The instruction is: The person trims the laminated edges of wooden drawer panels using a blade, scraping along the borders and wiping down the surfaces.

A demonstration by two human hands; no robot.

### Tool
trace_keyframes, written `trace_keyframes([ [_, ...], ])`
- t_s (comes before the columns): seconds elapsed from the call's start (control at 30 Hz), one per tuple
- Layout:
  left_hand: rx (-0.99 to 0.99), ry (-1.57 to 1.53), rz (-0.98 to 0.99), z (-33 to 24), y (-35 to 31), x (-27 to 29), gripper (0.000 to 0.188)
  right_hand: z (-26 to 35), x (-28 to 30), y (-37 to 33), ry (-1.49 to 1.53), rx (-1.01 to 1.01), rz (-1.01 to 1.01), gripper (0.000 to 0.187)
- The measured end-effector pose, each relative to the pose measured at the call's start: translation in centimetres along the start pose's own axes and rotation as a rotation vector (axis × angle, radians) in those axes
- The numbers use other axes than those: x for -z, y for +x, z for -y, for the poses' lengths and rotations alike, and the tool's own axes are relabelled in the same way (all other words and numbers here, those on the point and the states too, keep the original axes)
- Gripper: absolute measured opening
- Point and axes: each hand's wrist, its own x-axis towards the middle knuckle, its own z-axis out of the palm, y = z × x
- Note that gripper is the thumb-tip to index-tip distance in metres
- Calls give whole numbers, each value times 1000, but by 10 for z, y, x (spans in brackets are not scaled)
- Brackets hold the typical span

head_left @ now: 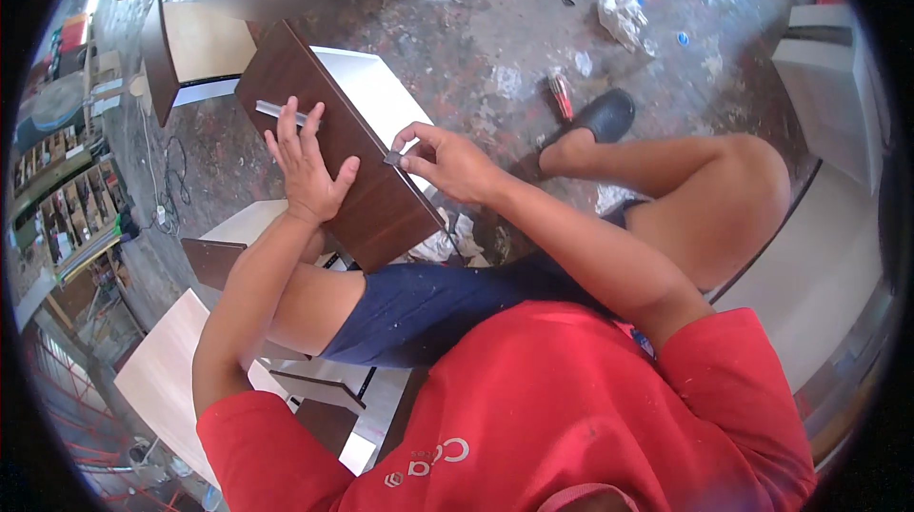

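A drawer with a dark brown wood-grain front [357,198] and a white box [367,79] rests tilted by my legs, its front facing up. My left hand [309,169] lies over that front with its fingers spread, beside a silver bar handle [269,108] that it partly covers. In my right hand [447,162] a small dark grey square piece [392,159] is pinched between thumb and fingers. That piece touches the long right edge of the drawer front. Its exact kind is too small to make out.
Another brown-fronted drawer [202,46] stands at the far left. A red-handled brush [560,96] lies near my shoe [609,115], and crumpled white plastic [624,19] lies on the stained floor. A cable [171,179] trails at left. A white cabinet piece [828,93] stands at right.
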Motion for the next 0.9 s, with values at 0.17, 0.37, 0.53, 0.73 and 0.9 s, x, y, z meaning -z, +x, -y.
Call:
trace_keyframes([
  [0.17,7,32,-24,0,1,-1,90,-1,-2,-59,-32,-83,-33,23],
  [0.37,-9,29,-19,-1,0,0,89,-12,-1,-59,61,-87,-6,22],
  [0.53,6,31,-17,-1,-1,-1,87,-8,-3,-80,25,-85,-27,21],
  [0.73,-8,46,-33,0,0,-2,87,-11,-3,-70,47,-97,-21,20],
  [0.9,-5,21,-48,2,-1,-2,88,-16,-9,-92,38,-84,-64,20],
])
